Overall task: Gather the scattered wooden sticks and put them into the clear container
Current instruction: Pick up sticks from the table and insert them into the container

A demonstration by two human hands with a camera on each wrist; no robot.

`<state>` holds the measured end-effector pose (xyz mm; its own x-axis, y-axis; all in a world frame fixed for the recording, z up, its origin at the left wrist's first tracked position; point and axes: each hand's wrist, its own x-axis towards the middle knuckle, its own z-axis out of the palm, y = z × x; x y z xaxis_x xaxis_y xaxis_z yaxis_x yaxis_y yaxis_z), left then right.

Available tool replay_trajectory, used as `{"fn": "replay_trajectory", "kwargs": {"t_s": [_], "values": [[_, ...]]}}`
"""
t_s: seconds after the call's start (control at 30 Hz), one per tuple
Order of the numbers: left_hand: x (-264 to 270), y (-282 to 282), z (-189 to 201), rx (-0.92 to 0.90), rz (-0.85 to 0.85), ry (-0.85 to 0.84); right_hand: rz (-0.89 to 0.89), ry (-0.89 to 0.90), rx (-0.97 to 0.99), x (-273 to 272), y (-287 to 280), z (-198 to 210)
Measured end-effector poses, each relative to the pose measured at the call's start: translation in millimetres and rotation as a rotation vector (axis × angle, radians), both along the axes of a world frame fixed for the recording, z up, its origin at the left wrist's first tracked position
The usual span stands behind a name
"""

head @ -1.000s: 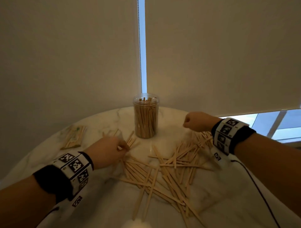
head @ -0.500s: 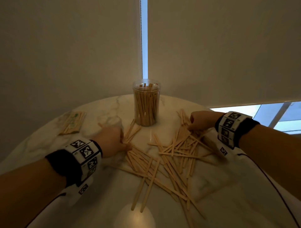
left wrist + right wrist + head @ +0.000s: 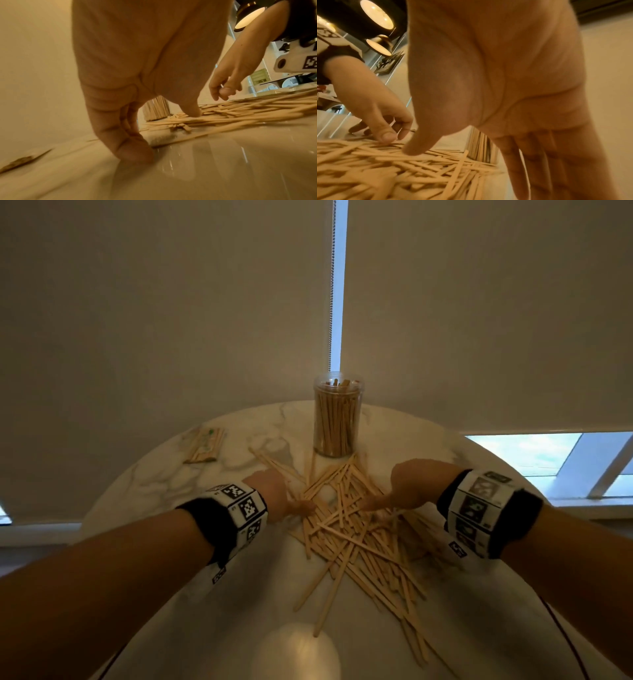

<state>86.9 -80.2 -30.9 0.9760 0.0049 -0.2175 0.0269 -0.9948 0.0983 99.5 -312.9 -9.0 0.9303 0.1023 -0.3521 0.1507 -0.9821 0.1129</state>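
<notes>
Wooden sticks (image 3: 346,529) lie in a loose crossed heap on the marble table (image 3: 150,474), and we have both hands down at its far end. Our left hand (image 3: 270,493) stands on its fingertips (image 3: 135,155) at the heap's left edge, fingers straight and together, thumb tip pressing on the nearest sticks; it grips nothing. Our right hand (image 3: 407,484) is spread flat over the right side, fingers straight and pointing down toward the table, thumb tip on the sticks, nothing clasped in it.

Between the two hands the heap narrows toward the clear container (image 3: 338,416), which stands upright just beyond the sticks and is already packed with upright sticks to near its rim. The table's round edge curves away on both sides; bare marble lies left of our left hand and in front of the heap toward us.

We count one container, one small flat packet (image 3: 204,445) lying well apart at the left, and two wrist bands. The loose sticks overlap too much to count.
</notes>
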Motion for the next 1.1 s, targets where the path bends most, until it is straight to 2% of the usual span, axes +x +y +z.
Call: {"fn": "replay_trajectory", "kwargs": {"t_s": [0.07,0.17,0.37,0.47,0.6,0.7,0.8,1.1], "values": [[-1.4,-7.7,1.6,-0.015,-0.044,0.013,-0.007,0.046,0.037,-3.4,-0.3,-2.3],[4.3,-18.8,1.7,-0.044,-0.106,-0.002,-0.018,0.041,0.206,1.0,5.5,-9.3],[0.1,-37.5,7.8,-0.077,-0.118,-0.032,0.037,0.002,0.313,-7.0,19.4,-9.6],[-1.3,-44.6,14.1,-0.055,-0.108,0.006,0.064,0.022,0.3,-9.3,27.0,-9.4],[2.6,-44.5,14.3,-0.08,-0.064,0.001,-0.07,0.058,0.31,-7.9,23.8,-0.6],[0.7,-46.5,13.8,-0.09,-0.007,0.066,-0.129,0.095,0.326,-10.9,17.6,0.0],[-3.7,-47.8,21.2,-0.046,-0.05,0.132,-0.143,0.12,0.302,-13.4,17.1,0.7],[-7.6,-48.0,17.6,-0.041,-0.08,0.144,-0.105,-0.02,0.236,-21.4,27.6,-1.5]]}}
